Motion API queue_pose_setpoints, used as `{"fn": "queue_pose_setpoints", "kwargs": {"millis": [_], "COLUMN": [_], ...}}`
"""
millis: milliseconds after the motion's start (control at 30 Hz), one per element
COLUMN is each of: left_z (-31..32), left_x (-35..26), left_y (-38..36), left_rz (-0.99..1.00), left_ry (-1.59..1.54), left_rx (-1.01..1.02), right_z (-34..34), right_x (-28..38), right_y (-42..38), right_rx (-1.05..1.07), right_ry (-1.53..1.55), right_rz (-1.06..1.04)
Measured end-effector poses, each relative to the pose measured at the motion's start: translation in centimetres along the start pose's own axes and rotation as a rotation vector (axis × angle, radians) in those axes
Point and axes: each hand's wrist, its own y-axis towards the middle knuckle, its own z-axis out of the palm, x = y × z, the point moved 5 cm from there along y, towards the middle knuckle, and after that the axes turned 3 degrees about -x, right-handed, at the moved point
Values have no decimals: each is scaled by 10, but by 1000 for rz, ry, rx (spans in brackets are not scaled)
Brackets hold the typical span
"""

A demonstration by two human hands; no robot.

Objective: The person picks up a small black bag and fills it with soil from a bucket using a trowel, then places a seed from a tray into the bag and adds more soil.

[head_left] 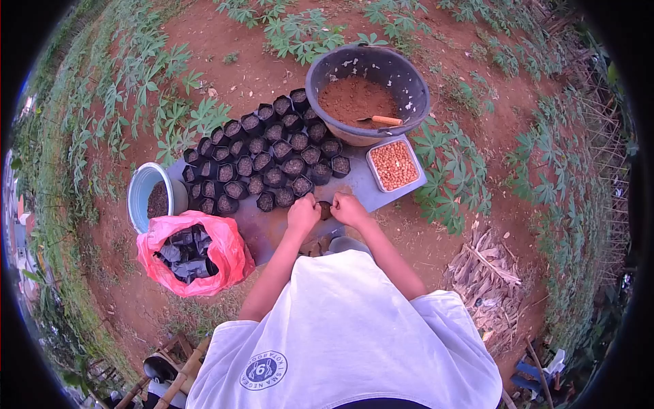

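Observation:
My left hand (303, 213) and my right hand (349, 209) are close together on a small black grow bag (325, 209) filled with soil, one hand on each side of it. The bag sits on a grey sheet (371, 187) spread on the ground. Just beyond my hands stand several rows of filled black grow bags (269, 153). A clear tray of orange-brown seeds (394, 165) lies to the right of them. A large dark basin (409, 78) behind holds red soil and a trowel (380, 120) with a wooden handle.
A red plastic bag (231, 255) with empty black bags lies at my left. A pale blue bucket (142, 191) with soil stands beside it. Green cassava plants (453, 170) ring the bare red earth. Dry husks (487, 269) lie at right.

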Motion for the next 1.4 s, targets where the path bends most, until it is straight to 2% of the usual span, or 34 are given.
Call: {"fn": "queue_pose_setpoints", "kwargs": {"millis": [67, 167, 267, 400, 467, 567, 667, 1000, 1167, 1400], "left_z": [-6, -10, -15, -10, -12, -12, -6, -7, -6, -16], "left_x": [-5, 1, 1, 1, 3, 4, 7, 7, 8, 4], "left_y": [1, -10, -10, 0, 3, 0, 0, -18, -8, -19], "left_rz": [-18, -70, -146, -152, -156, -161, -119, -222, -153, -208], "left_ry": [53, 37, -7, -23, -18, 36, 54, 71, 27, 61], "left_rx": [77, 153, 109, 61, 8, -19, 51, 59, 92, 89], "right_z": [-5, -12, -9, -2, 3, 12, 15, 3, 12, -1], "right_x": [5, 11, 9, 8, 4, -7, -9, 17, 0, 16], "right_y": [0, -2, -1, 3, 5, 7, 6, -5, 6, -2], "right_rx": [5, -10, -31, -52, -40, -22, 86, 99, 117, 126], "right_ry": [31, 102, 44, 6, 155, 81, 128, -44, -146, -128], "right_rz": [-56, -1, -24, -34, 58, 115, 156, 70, 44, 70]}}
